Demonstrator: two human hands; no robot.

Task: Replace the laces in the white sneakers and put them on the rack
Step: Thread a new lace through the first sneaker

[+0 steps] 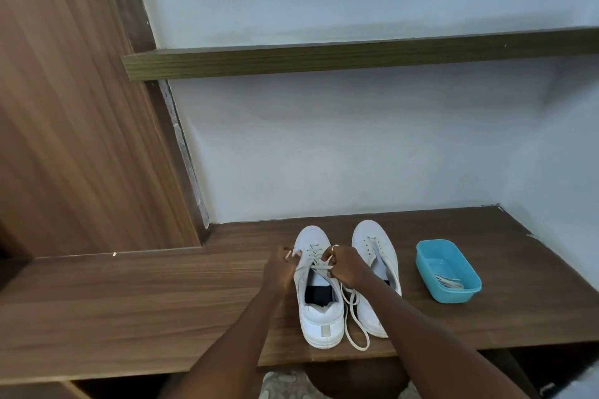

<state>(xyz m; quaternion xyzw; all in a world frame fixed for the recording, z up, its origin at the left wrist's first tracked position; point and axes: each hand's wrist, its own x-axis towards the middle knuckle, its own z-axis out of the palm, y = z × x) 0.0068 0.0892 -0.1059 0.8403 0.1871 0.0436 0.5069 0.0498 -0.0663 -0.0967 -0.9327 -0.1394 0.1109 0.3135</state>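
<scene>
Two white sneakers stand side by side on the wooden counter [136, 298], toes toward the wall. The left sneaker [319, 311] is partly laced with an off-white lace [351, 317] that trails in loops over its right side. My left hand [278, 269] pinches one lace end at the sneaker's left eyelets. My right hand [345, 264] pinches the lace at the right eyelets, and its forearm covers part of the right sneaker [377, 249], which shows bare eyelets.
A blue plastic tub [449, 270] with more laces in it sits right of the sneakers. A wooden shelf [356, 57] runs along the wall above. A wooden panel [74, 113] rises on the left. The counter's front edge is close to me.
</scene>
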